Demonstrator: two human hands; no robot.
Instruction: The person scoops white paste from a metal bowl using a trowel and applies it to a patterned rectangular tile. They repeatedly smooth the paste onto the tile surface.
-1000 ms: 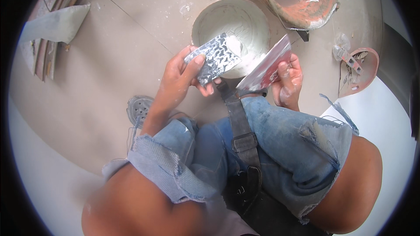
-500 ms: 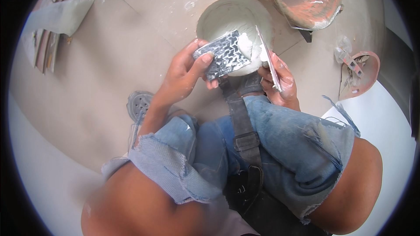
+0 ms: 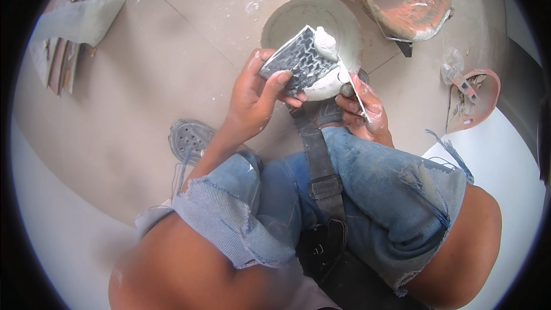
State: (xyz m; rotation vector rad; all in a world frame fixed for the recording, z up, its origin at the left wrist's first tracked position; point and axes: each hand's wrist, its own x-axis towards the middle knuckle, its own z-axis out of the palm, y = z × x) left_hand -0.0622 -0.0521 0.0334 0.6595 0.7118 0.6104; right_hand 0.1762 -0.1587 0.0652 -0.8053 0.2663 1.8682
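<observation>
My left hand (image 3: 255, 99) grips a flat dark square plate (image 3: 290, 66) with a wavy pattern smeared white, thumb on its face. A lump of white paste (image 3: 325, 43) sits at the plate's upper right corner. My right hand (image 3: 370, 117) is closed round a thin scraper (image 3: 359, 100), seen almost edge-on, whose edge carries white paste and meets or nearly meets the plate's right side. Both are held over a pale round bucket (image 3: 284, 17), whose lower part is partly hidden by them.
An orange-stained tub (image 3: 425, 8) stands at the upper right, and a pinkish scoop-like piece (image 3: 485, 100) lies at the right. Stacked boards (image 3: 63, 69) lie at the upper left. My legs, a black strap (image 3: 315, 149) and a grey clog (image 3: 186, 140) are below on the tiled floor.
The scraper has turned from showing its reddish face to edge-on and moved left to the plate. My left hand has moved slightly right and up, and the paste lump now stands higher.
</observation>
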